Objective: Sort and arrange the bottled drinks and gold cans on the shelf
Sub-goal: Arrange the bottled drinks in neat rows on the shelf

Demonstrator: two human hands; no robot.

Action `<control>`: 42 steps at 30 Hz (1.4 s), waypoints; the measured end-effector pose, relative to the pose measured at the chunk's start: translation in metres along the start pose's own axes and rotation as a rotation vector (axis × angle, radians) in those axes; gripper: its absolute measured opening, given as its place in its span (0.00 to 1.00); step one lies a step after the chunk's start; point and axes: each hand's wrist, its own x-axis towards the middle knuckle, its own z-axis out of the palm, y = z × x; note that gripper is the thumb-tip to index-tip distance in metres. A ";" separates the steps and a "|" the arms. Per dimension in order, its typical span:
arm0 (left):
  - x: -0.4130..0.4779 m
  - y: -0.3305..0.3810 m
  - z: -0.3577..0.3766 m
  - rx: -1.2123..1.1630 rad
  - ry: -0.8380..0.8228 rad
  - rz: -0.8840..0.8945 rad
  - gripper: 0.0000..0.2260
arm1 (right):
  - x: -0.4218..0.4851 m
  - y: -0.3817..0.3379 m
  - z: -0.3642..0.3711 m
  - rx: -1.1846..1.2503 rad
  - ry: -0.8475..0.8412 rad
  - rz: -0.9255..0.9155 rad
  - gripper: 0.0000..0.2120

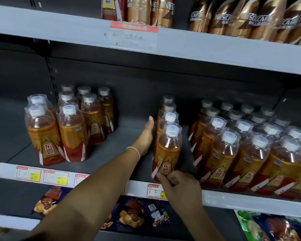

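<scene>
On the grey shelf (111, 148) a single file of four bottles runs from front to back. Its front bottle (169, 150) stands upright at the shelf's front edge. It holds amber liquid up to the shoulder, and it has a white cap under a clear cover and a gold and red label.

Left of the front bottle, across a bare stretch of shelf, is a cluster of the same bottles (71, 126), two or three wide. To its right, past a narrow gap, is a larger block of bottles (250, 153) in several rows, packed close together. On the board above the front bottle is a row of gold coffee drinks (241, 18). Below it, price tags (56, 177) line the shelf's front strip, and snack bags (132, 214) lie on the next level down.

The left hand (146, 134) reaches in along the left side of the file, behind the front bottle. Its fingers are straight and together, and the palm lies flat against the bottles, grasping nothing. A thin band (134, 150) circles its wrist. The right hand (179, 186) comes up from below the front bottle, with its fingers and thumb curled around the bottle's base, gripping it just above the shelf edge.
</scene>
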 end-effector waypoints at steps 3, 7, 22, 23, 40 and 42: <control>0.002 -0.002 0.001 -0.008 -0.031 -0.007 0.32 | 0.003 0.004 0.001 -0.061 0.075 -0.047 0.21; 0.008 0.002 0.004 -0.056 -0.095 -0.012 0.31 | 0.005 0.008 0.001 -0.028 0.084 -0.030 0.21; 0.026 -0.014 0.005 -0.243 -0.176 -0.063 0.32 | 0.005 0.015 0.010 0.028 0.157 -0.025 0.20; 0.028 -0.015 0.004 -0.246 -0.179 -0.066 0.32 | 0.005 0.015 0.010 0.029 0.157 -0.018 0.20; 0.033 -0.018 0.002 -0.337 -0.180 -0.132 0.25 | 0.003 0.011 0.011 0.065 0.213 -0.033 0.19; 0.033 -0.018 0.002 -0.332 -0.173 -0.138 0.25 | 0.003 0.011 0.011 0.064 0.221 -0.037 0.19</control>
